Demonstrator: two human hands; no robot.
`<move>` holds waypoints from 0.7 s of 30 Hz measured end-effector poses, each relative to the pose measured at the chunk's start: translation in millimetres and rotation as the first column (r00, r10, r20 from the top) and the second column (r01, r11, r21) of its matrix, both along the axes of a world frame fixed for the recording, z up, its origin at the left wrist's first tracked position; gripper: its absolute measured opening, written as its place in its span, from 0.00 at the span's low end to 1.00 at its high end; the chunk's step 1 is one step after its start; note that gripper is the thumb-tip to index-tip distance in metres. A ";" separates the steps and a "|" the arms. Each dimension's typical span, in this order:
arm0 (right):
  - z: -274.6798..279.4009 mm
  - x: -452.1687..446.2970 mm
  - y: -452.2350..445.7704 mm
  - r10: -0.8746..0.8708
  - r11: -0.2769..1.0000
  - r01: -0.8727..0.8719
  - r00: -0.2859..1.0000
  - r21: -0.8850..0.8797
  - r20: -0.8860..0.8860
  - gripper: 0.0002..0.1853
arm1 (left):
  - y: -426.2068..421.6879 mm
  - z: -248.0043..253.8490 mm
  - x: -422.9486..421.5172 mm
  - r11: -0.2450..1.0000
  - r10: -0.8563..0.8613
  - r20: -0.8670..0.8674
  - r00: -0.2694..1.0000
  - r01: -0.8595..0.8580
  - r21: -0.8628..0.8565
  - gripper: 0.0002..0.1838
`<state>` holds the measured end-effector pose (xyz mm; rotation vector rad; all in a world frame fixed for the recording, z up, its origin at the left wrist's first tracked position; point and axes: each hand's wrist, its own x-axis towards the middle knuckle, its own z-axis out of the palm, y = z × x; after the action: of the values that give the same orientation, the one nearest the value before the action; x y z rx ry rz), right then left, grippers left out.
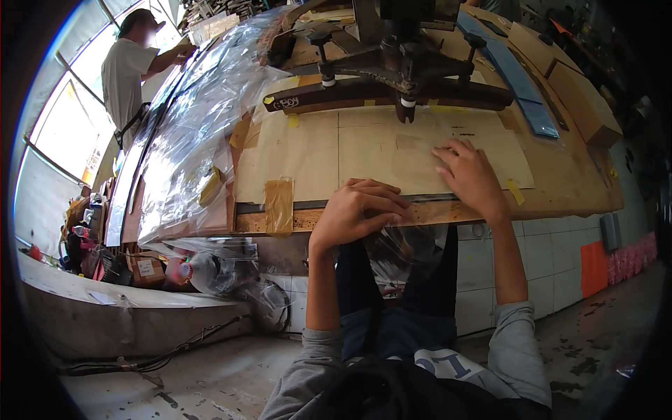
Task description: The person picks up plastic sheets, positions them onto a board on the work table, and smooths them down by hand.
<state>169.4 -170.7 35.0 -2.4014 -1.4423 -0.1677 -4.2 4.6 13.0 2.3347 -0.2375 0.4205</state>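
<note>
Pale sheet (287,154) lies flat on the worktable (574,196), stretching away beyond the person's fingers, its long axis left to right. Right hand (470,175), farther over it, has fingers slightly apart; left hand (358,212) curls at the front edge, whether gripping I cannot tell.

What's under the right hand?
Under the right hand: a pale sheet, visible beyond and to either side of it. Whatever part or mark lies directly beneath the hand is covered; can't tell.
</note>
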 end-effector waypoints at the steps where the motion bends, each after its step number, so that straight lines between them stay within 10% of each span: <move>1: -2.2 -4.5 -2.4 0.001 1.000 0.000 0.999 -0.013 0.036 0.17 | 0.2 -1.9 0.2 1.000 0.012 0.007 1.000 -0.012 0.005 0.09; 21: -31.2 44.8 71.2 -0.066 0.997 0.052 0.948 0.053 0.311 0.13 | -23.5 -8.4 15.3 0.823 0.491 0.161 0.856 -0.516 0.235 0.16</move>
<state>214.2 -99.5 3.7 -2.4650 -1.4771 -0.6135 11.1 -19.0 4.6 2.6405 0.3172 0.8015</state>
